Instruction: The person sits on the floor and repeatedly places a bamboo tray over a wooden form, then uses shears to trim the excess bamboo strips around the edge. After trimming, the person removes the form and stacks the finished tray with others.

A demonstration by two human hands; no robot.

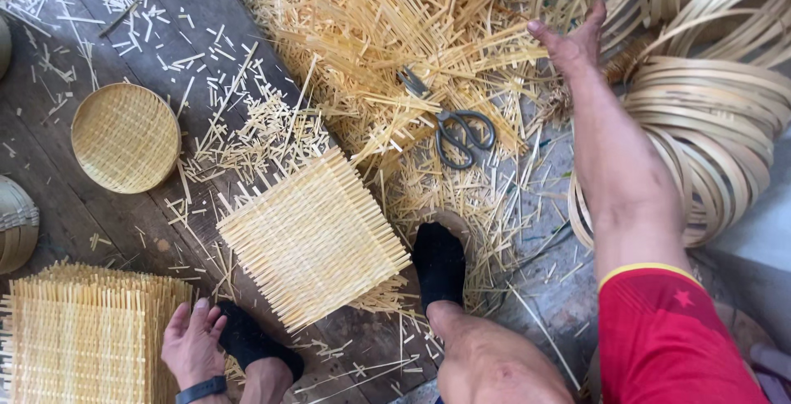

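A square woven bamboo mat (313, 239) lies on the dark wooden floor between my two black-socked feet. My left hand (191, 345) rests at the lower left, beside my left foot and against a stack of woven mats (82, 334); it holds nothing and its fingers look loosely curled. My right hand (570, 42) is stretched far out to the upper right, fingers spread, at the edge of a pile of bamboo hoops (709, 116). It grips nothing that I can see. Grey scissors (451, 124) lie on the bamboo offcuts left of that hand.
A heap of cut bamboo strips (387, 25) covers the upper middle, with scraps strewn over the floor. A round woven tray (125, 137) sits at the left. Part of another round basket (15, 224) shows at the left edge.
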